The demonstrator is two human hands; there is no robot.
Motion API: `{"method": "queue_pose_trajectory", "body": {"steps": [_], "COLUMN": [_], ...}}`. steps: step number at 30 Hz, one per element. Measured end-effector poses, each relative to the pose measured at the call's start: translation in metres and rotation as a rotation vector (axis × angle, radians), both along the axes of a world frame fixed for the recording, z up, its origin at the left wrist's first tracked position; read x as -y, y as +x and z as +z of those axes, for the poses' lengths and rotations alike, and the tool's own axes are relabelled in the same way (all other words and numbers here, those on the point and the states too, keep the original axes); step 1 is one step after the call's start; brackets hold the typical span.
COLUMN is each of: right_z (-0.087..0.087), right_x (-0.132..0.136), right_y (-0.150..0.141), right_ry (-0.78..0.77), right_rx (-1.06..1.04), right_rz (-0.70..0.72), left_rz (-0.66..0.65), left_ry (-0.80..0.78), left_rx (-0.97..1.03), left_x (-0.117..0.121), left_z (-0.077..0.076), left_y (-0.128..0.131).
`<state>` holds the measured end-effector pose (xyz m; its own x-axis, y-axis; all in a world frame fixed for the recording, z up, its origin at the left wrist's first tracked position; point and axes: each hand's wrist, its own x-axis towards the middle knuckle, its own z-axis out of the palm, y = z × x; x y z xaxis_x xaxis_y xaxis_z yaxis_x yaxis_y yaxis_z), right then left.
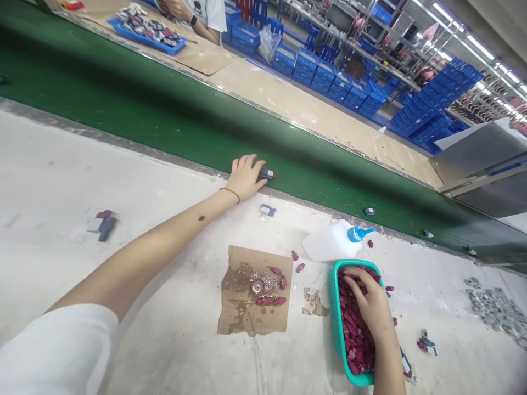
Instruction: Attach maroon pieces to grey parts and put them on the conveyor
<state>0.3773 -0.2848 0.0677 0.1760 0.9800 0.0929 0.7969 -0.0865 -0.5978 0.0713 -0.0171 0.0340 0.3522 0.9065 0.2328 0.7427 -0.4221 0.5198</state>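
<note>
My left hand (245,178) reaches over the near edge of the green conveyor belt (177,134), fingers spread. A small grey, white and red plastic part (268,174) lies on the belt beside its thumb and index finger. My right hand (373,304) is in a teal basket (336,329) of dark red plastic pieces (356,334); its thumb and index finger are apart, and the other fingertips are partly hidden. Left of the basket, a cardboard piece (236,323) carries a wet patch, a small round metal object (257,286) and several red pieces (265,300).
A white bottle with a blue nozzle (331,241) stands behind the basket. Grey-white parts (267,209) lie about the table, with many small grey pieces (498,310) at right. Across the belt, a person (206,22) sits near a blue tray (164,46) of parts.
</note>
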Motion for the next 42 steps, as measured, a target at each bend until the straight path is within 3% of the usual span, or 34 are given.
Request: {"method": "queue_pose_trajectory", "body": {"steps": [7, 12, 16, 18, 22, 27, 33, 42], "right_z": [0.025, 0.021, 0.003, -0.007, -0.024, -0.03, -0.027, -0.034], "right_x": [0.009, 0.006, -0.006, -0.012, -0.021, -0.027, -0.024, -0.025], "right_y": [-0.042, -0.097, -0.129, -0.14, -0.155, -0.158, -0.155, -0.155], "right_ry": [0.067, 0.096, 0.006, 0.002, 0.067, 0.125, 0.072, 0.095], "right_rx": [-0.259, -0.497, -0.346, -0.246, -0.089, 0.091, 0.046, 0.028], "right_rz": [-0.192, -0.16, 0.08, 0.252, 0.483, 0.547, 0.576, 0.527], "left_rz": [0.112, 0.148, 0.11, 0.053, -0.094, -0.089, -0.02, 0.005], "left_ry": [-0.073, -0.166, -0.326, -0.513, -0.955, -0.966, -0.972, -1.292], "left_rx": [0.012, 0.125, 0.273, 0.401, 0.852, 1.038, 1.089, 1.219], "left_x": [-0.009, -0.009, 0.026, 0.054, 0.116, 0.167, 0.184, 0.191], "left_z": [-0.006, 0.007, 0.017, 0.017, 0.007, -0.004, -0.004, -0.003], "left_y": [-0.02, -0.025, -0.03, -0.034, -0.047, -0.057, -0.055, -0.056]}}
